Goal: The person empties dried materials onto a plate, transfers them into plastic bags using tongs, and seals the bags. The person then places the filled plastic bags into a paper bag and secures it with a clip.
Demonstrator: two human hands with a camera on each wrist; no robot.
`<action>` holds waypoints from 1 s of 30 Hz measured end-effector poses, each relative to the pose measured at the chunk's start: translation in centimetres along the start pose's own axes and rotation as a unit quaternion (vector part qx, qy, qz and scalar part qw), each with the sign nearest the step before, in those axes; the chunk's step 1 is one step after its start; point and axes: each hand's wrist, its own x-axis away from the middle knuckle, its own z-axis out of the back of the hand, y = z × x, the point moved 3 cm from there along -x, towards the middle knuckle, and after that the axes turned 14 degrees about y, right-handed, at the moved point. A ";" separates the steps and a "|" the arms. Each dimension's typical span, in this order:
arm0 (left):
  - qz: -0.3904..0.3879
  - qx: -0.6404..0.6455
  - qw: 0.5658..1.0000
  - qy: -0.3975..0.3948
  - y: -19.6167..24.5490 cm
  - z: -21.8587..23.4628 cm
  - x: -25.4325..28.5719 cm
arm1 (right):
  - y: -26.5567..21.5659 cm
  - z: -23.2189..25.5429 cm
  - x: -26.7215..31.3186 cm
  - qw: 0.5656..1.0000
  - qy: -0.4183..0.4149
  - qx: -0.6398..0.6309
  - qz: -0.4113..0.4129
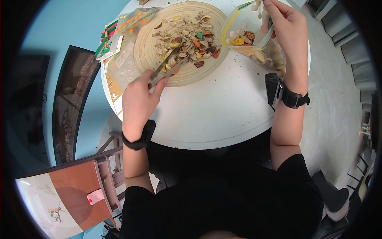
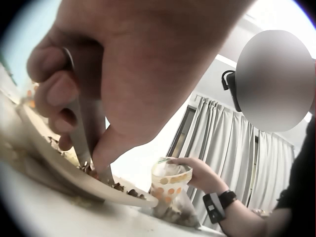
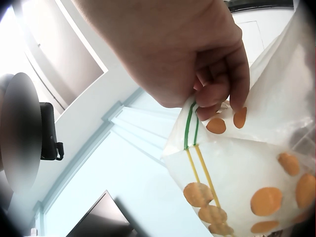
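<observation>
left hand [image 1: 139,99] grips tongs [image 1: 163,65], tips among dried petals [image 1: 187,40] | right hand [image 1: 290,26] pinches zip bag [image 3: 237,168] by its rim, mouth open | petals: spread over round plate [image 1: 145,49] on counter [image 1: 215,107], some in bag beside it | technique: squeeze gently, small loads, keep mouth wide

Translucent plastic zip bag [image 3: 242,168] bears orange dots and green-and-yellow seal lines; round beige plate [image 1: 145,46] shows concentric rings; dried plant pieces [image 1: 190,33] are tan, red, orange, green.
</observation>
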 end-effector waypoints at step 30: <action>0.010 0.040 0.999 0.007 1.6 -3.1 -3.0 | -0.2 -0.4 -0.1 0.999 -0.015 0.019 -0.029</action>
